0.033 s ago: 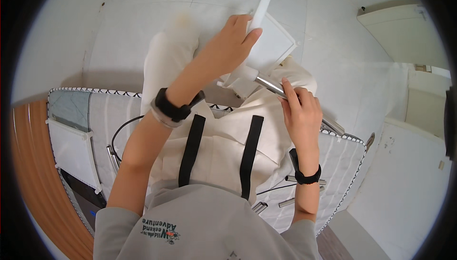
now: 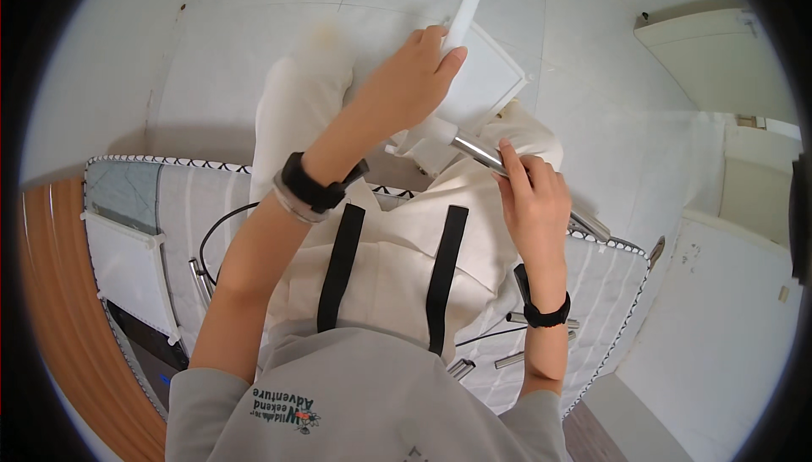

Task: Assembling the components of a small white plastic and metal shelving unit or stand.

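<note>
Looks like home room. Quilted striped grey cover [image 2: 605,293], patterned edging [image 2: 186,162], just below grip of right hand [image 2: 537,196]. Pale tiled floor [image 2: 389,18] beyond grip of left hand [image 2: 410,77]. Cabinet-like panel [image 2: 719,48] well right, brown ribbed wood-look surface [image 2: 72,293] well left.

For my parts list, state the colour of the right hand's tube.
Shiny silver; the tube shows best in the head view.

Two hands: one left hand [image 2: 410,77], one right hand [image 2: 539,200]. Two black wristbands [image 2: 548,317], one pale bracelet [image 2: 293,206], two black straps [image 2: 446,276] over the trousers [image 2: 389,267]. One white bar [image 2: 468,10] held; one chrome tube [image 2: 476,150] held. Two white panels [image 2: 127,276]. Loose chrome tubes [image 2: 541,322]: at least four, overlaps hiding the exact number.
</note>
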A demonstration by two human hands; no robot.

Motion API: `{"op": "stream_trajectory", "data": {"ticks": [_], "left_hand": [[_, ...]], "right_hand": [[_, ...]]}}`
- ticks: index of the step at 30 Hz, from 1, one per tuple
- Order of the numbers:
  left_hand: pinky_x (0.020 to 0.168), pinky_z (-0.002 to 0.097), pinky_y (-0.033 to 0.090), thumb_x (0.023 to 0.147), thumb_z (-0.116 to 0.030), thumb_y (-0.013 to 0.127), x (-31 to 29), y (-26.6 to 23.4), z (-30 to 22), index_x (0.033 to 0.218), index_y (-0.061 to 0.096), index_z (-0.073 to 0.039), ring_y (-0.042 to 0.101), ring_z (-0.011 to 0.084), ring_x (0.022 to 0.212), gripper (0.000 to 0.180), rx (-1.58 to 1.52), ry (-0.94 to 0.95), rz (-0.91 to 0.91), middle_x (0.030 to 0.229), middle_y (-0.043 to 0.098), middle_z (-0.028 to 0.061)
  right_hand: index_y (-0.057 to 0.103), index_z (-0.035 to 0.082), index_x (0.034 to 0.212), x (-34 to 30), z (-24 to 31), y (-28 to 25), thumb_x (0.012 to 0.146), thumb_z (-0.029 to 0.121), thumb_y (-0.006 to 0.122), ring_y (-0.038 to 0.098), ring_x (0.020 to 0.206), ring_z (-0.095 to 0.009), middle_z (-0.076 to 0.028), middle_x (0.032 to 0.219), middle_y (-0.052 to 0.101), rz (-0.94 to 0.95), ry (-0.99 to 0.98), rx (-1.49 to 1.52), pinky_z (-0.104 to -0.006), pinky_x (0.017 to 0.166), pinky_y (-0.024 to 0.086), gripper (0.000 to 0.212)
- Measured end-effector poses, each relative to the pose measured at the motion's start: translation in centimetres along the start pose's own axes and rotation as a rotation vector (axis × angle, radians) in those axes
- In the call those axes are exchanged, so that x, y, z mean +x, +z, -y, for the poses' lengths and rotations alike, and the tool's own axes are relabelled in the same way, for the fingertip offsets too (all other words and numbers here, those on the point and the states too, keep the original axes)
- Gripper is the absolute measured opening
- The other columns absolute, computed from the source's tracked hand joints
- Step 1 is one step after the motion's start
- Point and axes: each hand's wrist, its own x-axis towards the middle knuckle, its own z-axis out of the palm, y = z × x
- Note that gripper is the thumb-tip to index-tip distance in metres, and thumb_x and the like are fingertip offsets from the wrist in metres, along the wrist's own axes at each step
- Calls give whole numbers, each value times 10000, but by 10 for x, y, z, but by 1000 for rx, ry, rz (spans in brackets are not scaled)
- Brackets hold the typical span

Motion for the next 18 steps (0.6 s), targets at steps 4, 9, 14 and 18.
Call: {"op": "stream_trajectory", "data": {"ticks": [4, 9, 14, 18], "left_hand": [[670, 425, 448, 909, -304, 431, 3, 11, -16, 1117, 343, 41, 572, 373, 764, 413, 246, -205, -4, 815, 574, 246], [586, 462, 438, 911, -274, 417, 2, 14, -11, 975, 353, 30, 563, 405, 689, 318, 228, -154, -21, 762, 568, 254], [411, 368, 466, 893, -224, 452, 2, 18, -6, 909, 383, 18, 599, 299, 522, 252, 362, -100, -117, 618, 571, 152], [396, 366, 459, 892, -206, 454, 1, 19, -5, 889, 381, 21, 589, 296, 488, 238, 391, -55, -143, 560, 555, 148]], "right_hand": [[583, 77, 1066, 3, -2, 9, 715, 171, 659, 521, 679, -153, -17, 783, 529, -59, -95, -46, -282, 602, 434, 370], [590, 86, 1047, 10, -7, 14, 749, 254, 638, 510, 628, -130, -10, 758, 518, -82, -181, -105, -251, 527, 422, 346], [602, 109, 1001, 19, -8, 17, 782, 361, 602, 469, 538, -117, 5, 674, 456, -62, -234, -192, -231, 461, 401, 334], [596, 99, 974, 21, -8, 22, 756, 373, 629, 454, 502, -129, 0, 632, 439, -70, -231, -161, -253, 427, 379, 352]]}}
